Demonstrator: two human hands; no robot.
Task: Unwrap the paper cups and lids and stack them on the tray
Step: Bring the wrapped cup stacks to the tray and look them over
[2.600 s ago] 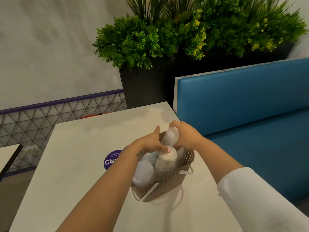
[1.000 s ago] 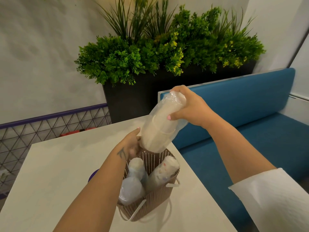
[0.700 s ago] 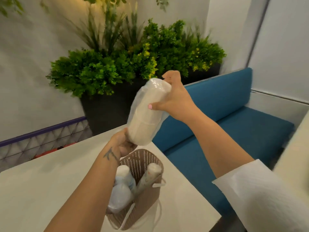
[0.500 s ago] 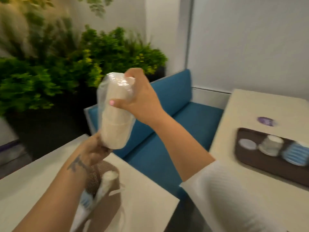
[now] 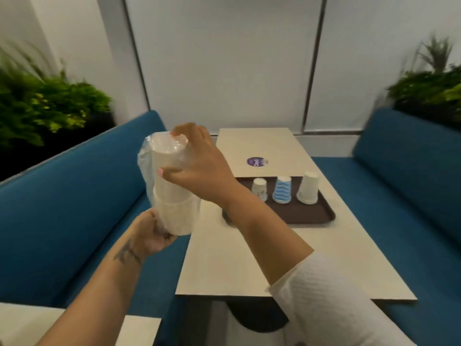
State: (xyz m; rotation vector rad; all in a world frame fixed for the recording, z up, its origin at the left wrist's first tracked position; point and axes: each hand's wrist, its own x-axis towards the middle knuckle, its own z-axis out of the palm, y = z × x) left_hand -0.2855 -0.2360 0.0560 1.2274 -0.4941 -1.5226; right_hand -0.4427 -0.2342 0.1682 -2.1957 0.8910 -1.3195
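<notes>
Plastic-wrapped cups (image 5: 172,191) held between both my hands.
My right hand (image 5: 199,168) pinches the top; my left hand (image 5: 152,233) grips the base, fingers hidden.

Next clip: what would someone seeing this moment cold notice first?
First, the clear-plastic-wrapped stack of white paper cups held up at centre frame: the right hand grips its top and the left hand holds its bottom. Beyond it, on the cream table between blue benches, a dark brown tray carries three upside-down cup stacks: a small patterned one, a blue-striped one and a plain white one.
</notes>
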